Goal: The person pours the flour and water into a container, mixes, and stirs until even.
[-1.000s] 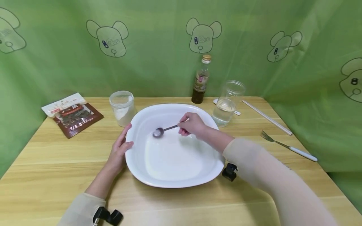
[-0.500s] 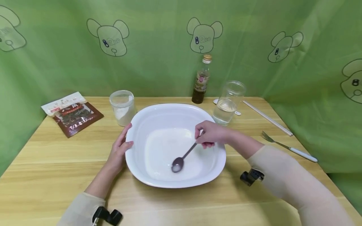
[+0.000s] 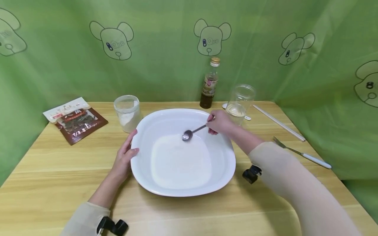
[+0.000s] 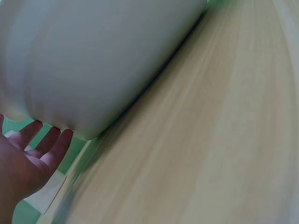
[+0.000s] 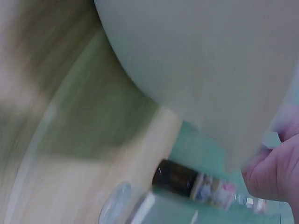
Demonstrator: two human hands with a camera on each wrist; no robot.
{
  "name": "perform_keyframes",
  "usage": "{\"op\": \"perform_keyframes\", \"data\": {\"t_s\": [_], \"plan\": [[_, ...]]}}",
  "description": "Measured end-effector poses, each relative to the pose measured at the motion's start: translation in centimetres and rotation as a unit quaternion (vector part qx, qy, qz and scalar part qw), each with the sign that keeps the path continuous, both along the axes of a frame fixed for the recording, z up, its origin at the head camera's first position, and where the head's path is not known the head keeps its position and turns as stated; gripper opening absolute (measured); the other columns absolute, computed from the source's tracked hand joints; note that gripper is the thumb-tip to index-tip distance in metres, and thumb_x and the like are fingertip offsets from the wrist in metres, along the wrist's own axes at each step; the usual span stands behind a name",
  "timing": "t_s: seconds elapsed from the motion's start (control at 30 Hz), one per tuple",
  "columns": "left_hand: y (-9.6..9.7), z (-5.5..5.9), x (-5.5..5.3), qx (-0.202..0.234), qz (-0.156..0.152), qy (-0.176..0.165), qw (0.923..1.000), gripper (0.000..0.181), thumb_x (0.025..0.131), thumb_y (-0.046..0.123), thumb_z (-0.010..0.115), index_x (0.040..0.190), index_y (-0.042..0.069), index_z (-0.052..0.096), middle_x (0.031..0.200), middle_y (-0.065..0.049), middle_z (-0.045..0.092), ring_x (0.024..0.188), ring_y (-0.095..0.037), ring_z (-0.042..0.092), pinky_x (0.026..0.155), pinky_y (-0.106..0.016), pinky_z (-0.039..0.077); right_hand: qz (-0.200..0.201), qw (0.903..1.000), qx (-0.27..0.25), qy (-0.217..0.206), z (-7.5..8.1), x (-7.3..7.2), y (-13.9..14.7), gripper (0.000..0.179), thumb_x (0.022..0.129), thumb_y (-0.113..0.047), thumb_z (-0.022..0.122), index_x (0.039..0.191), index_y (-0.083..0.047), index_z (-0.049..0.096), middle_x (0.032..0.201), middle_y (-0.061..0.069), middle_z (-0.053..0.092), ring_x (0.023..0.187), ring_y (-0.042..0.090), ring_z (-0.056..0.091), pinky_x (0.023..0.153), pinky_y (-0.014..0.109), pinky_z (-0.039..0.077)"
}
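A large white basin [image 3: 183, 164] stands on the wooden table; I cannot tell whether the paler area at its bottom is liquid. My left hand [image 3: 122, 160] holds its left rim, thumb over the edge. In the left wrist view, the fingers [image 4: 55, 142] of that hand are spread against the basin's outer side. My right hand [image 3: 221, 123] pinches the handle end of a dark metal spoon [image 3: 187, 135] at the basin's back right. The spoon's bowl is inside the basin, near its back wall. In the right wrist view the basin hides the spoon.
Left of the basin stand a jar of white powder [image 3: 128, 114] and a brown spice packet [image 3: 78, 121]. Behind it are a dark sauce bottle [image 3: 209, 85] and a glass jar of clear liquid [image 3: 236, 109]. Chopsticks [image 3: 279, 123] and a fork [image 3: 301, 152] lie to the right.
The spoon swept from the basin's left back toward the front middle, then to the back right, with my right hand. My left hand and the basin have stayed in place.
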State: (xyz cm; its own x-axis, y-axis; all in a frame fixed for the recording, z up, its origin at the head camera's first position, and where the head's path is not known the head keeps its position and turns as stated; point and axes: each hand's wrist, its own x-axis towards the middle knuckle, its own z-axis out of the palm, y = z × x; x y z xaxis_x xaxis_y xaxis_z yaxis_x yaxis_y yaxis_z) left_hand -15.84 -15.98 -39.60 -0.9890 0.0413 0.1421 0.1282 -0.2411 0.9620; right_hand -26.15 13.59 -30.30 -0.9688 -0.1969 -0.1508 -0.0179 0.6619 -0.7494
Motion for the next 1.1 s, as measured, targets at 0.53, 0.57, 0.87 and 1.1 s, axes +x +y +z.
{"op": "perform_keyframes", "data": {"t_s": [0.53, 0.57, 0.87, 1.1], "plan": [[0.2, -0.2, -0.2, -0.001, 0.0, 0.01, 1.0, 0.062, 0.077, 0.005, 0.043, 0.136, 0.011, 0.026, 0.136, -0.01, 0.026, 0.104, -0.019, 0.044, 0.079, -0.028, 0.046, 0.108, 0.9814, -0.073, -0.141, -2.0, 3.0, -4.2, 0.011, 0.081, -0.001, 0.053, 0.087, 0.007, 0.049, 0.052, 0.01, 0.052, 0.039, 0.012, 0.044, 0.036, 0.018, 0.037], [0.2, -0.1, -0.2, -0.004, 0.001, 0.008, 1.0, 0.062, 0.077, 0.005, 0.043, 0.136, 0.012, 0.026, 0.136, -0.009, 0.026, 0.105, -0.019, 0.043, 0.079, -0.028, 0.046, 0.125, 0.98, -0.055, -0.145, -1.8, 3.2, -3.6, 0.01, 0.08, -0.001, 0.053, 0.086, 0.006, 0.049, 0.052, 0.009, 0.052, 0.039, 0.011, 0.043, 0.036, 0.018, 0.035], [0.1, 0.2, -0.3, -0.017, 0.005, 0.006, 0.9998, 0.061, 0.078, 0.004, 0.042, 0.136, 0.012, 0.026, 0.136, -0.008, 0.026, 0.106, -0.018, 0.041, 0.077, -0.025, 0.047, 0.165, 0.98, 0.07, -0.087, 1.2, 3.0, 2.4, 0.005, 0.076, -0.001, 0.054, 0.078, 0.002, 0.05, 0.052, 0.008, 0.052, 0.04, 0.011, 0.043, 0.036, 0.018, 0.034], [0.0, 0.0, -0.2, -0.009, -0.002, 0.009, 0.9999, 0.06, 0.078, 0.004, 0.042, 0.136, 0.011, 0.025, 0.136, -0.007, 0.025, 0.107, -0.018, 0.039, 0.078, -0.025, 0.046, 0.077, 0.9939, 0.078, -0.012, 1.8, 1.6, 3.3, 0.006, 0.076, 0.001, 0.051, 0.08, 0.005, 0.049, 0.052, 0.009, 0.053, 0.042, 0.014, 0.048, 0.039, 0.022, 0.041]]}}
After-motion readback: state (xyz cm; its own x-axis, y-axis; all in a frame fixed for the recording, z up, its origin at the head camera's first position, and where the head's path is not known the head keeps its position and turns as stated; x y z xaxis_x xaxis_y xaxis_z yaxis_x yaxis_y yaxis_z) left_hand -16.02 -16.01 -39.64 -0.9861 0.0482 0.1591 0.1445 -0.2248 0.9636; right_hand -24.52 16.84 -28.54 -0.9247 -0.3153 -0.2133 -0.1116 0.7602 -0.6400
